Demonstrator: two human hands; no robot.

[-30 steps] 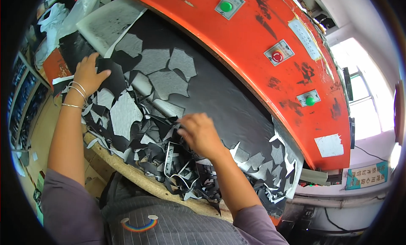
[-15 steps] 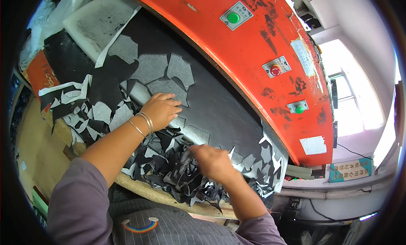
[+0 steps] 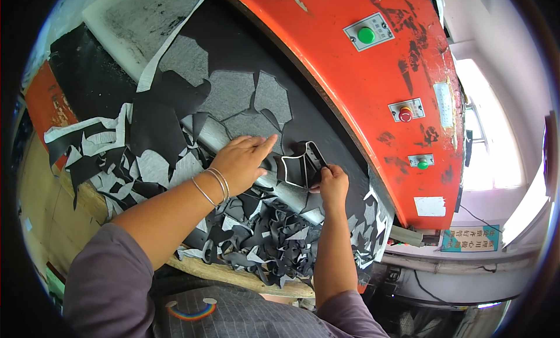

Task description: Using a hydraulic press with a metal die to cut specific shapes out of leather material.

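The metal frame (image 3: 315,154) is located over the black sheet (image 3: 233,43) on the desk (image 3: 233,275), between the left hand (image 3: 240,164) and the red machine (image 3: 356,75). Its longest straight side runs from upper left to lower right, roughly parallel to the machine's lower edge; the lower-right end points toward the right hand (image 3: 333,189). The right fingers are closed on that end. The left fingers are slightly spread, pointing up and right; whether they grip anything cannot be determined.
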